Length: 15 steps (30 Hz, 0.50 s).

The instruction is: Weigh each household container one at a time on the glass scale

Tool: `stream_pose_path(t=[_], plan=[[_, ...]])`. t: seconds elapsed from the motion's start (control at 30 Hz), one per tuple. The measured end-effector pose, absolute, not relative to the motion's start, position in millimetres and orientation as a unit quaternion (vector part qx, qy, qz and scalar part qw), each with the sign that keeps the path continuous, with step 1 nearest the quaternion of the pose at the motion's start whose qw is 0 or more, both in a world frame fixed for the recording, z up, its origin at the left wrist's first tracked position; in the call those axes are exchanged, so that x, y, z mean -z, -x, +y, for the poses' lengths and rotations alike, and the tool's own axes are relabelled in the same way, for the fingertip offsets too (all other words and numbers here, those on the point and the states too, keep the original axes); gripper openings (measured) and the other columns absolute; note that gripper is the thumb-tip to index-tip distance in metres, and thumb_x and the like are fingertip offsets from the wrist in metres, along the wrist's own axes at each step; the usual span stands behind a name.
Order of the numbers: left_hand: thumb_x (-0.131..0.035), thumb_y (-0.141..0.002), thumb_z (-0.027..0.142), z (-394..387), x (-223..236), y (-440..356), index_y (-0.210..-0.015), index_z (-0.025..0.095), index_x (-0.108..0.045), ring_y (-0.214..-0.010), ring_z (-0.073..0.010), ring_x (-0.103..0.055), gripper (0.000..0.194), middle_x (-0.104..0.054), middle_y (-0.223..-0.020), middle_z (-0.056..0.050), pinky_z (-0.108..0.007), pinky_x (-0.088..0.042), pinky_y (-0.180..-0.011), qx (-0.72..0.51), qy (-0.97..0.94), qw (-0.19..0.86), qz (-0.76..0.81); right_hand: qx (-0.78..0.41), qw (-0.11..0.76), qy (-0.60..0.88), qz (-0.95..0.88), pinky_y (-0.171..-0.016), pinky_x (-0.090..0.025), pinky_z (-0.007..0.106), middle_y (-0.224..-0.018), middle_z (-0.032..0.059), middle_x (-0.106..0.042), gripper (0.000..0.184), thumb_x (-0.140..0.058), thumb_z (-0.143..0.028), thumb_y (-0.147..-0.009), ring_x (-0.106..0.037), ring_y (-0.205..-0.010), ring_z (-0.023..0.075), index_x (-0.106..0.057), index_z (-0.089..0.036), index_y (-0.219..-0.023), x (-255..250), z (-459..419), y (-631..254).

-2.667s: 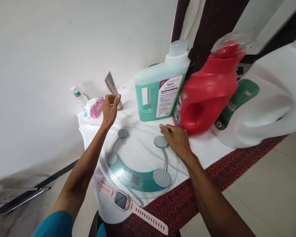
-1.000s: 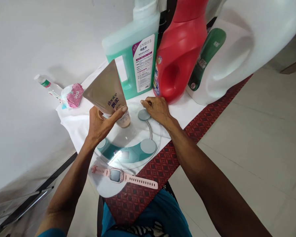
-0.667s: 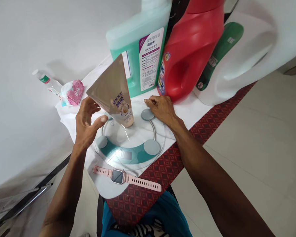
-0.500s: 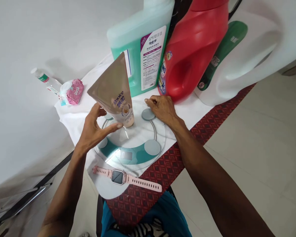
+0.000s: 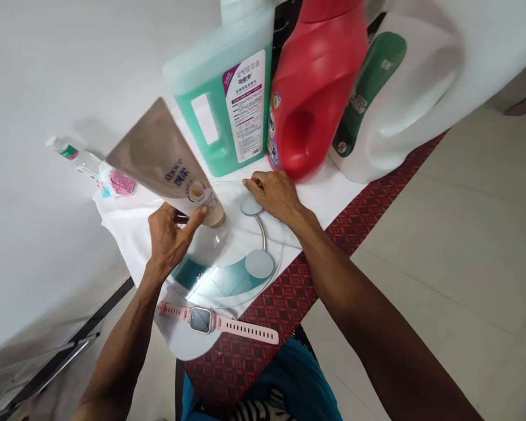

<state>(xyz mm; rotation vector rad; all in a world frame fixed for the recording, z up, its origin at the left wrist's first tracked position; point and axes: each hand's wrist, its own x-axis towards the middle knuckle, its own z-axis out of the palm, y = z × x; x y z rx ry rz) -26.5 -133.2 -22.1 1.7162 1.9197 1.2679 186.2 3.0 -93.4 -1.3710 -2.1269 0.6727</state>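
Note:
My left hand (image 5: 170, 234) is closed round the lower end of a beige Rejoice squeeze tube (image 5: 164, 158), thumb across its front near the cap. The tube leans to the left above a round glass bathroom scale (image 5: 228, 280) with a teal band; whether its cap touches the glass, I cannot tell. At the scale's far right rim rests my right hand (image 5: 274, 190), fingers curled in and partly hidden, beside a grey round pad (image 5: 251, 204). Glare washes out the scale's display area. Just in front of the scale lies a pink-strapped smartwatch (image 5: 200, 320).
Behind the scale stand a green liquid jug (image 5: 208, 158), a red detergent bottle (image 5: 324, 64) and a large white bottle (image 5: 377, 140). A small clear bottle (image 5: 81, 161) and pink packet (image 5: 121, 182) lie at left. Red patterned cloth (image 5: 298, 280) edges the white-covered table.
My left hand has closed on the tube, which now tilts further left. The display's digits no longer show. My right hand stays at the scale's rim; the view has shifted slightly.

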Motion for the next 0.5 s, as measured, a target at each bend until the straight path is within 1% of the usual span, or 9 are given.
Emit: stream_pose_path(t=[0.07,0.1,0.2,0.3,0.4,0.5], plan=[[-0.086,-0.085,0.053,-126,23,34,-0.087,0.018,-0.079,-0.07,-0.024,-0.077,0.036,-0.08,-0.083,-0.008,-0.036,-0.068,-0.064,-0.472,-0.547,0.127,0.68,-0.241,0.243,0.51,-0.789,-0.076,-0.035,0.036,-0.083,0.0103,-0.075,0.035,-0.053,-0.035,-0.11,-0.06,-0.079,0.024,-0.074,-0.019,-0.088,90,1,-186],[-0.086,-0.084,0.055,-119,22,40,-0.088,0.018,-0.078,-0.07,-0.0242,-0.077,0.039,-0.08,-0.084,-0.008,-0.036,-0.068,-0.064,-0.491,-0.526,0.123,0.683,-0.239,0.237,0.511,-0.791,-0.076,-0.035,0.036,-0.085,0.0109,-0.076,0.034,-0.053,-0.035,-0.111,-0.061,-0.081,0.0247,-0.075,-0.019,-0.09,88,0,-186],[-0.085,-0.082,0.058,-84,19,64,-0.097,0.017,-0.076,-0.076,-0.0253,-0.079,0.044,-0.081,-0.096,-0.011,-0.035,-0.069,-0.062,-0.539,-0.489,0.099,0.679,-0.237,0.225,0.513,-0.794,-0.075,-0.034,0.037,-0.09,0.0127,-0.079,0.034,-0.052,-0.034,-0.112,-0.066,-0.087,0.0269,-0.076,-0.019,-0.094,85,-1,-187],[-0.083,-0.078,0.059,-34,24,89,-0.1,0.017,-0.073,-0.079,-0.0257,-0.08,0.048,-0.08,-0.101,-0.012,-0.034,-0.068,-0.059,-0.555,-0.481,0.083,0.674,-0.227,0.217,0.51,-0.801,-0.075,-0.036,0.037,-0.095,0.0144,-0.081,0.034,-0.051,-0.033,-0.113,-0.069,-0.092,0.0288,-0.077,-0.018,-0.097,83,-2,-187],[-0.082,-0.076,0.061,16,38,103,-0.099,0.016,-0.07,-0.08,-0.0246,-0.079,0.052,-0.076,-0.1,-0.013,-0.034,-0.069,-0.063,-0.551,-0.47,0.107,0.681,-0.224,0.2,0.51,-0.806,-0.077,-0.038,0.037,-0.101,0.0158,-0.082,0.035,-0.049,-0.032,-0.115,-0.071,-0.096,0.0293,-0.078,-0.017,-0.102,80,-2,-187],[-0.081,-0.074,0.061,57,55,102,-0.096,0.016,-0.067,-0.08,-0.0224,-0.077,0.052,-0.073,-0.098,-0.012,-0.033,-0.068,-0.064,-0.549,-0.469,0.137,0.678,-0.226,0.187,0.511,-0.808,-0.077,-0.04,0.037,-0.105,0.0164,-0.083,0.035,-0.049,-0.031,-0.115,-0.072,-0.097,0.0289,-0.079,-0.016,-0.106,77,-1,-187]])
